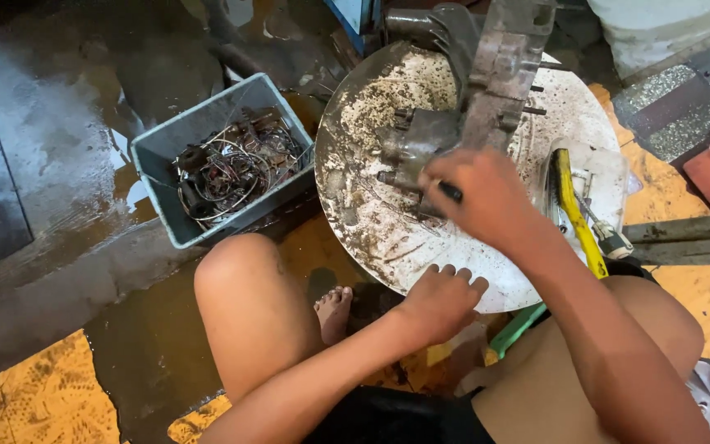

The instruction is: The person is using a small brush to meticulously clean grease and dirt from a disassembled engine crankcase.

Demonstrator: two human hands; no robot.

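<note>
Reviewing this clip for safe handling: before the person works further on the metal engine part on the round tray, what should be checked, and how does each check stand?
1. Left hand steadies the round tray at its near rim: ok.
2. Right hand has a firm grip on the dark-handled tool: cannot tell, the hand is blurred.
3. Metal engine part rests on the tray: ok.
4. Yellow-handled tool lies clear of the working hand: ok.
5. Floor dry underfoot: not ok, wet.
6. Grey bin of wires and parts stands apart from the tray: cannot tell.
</note>
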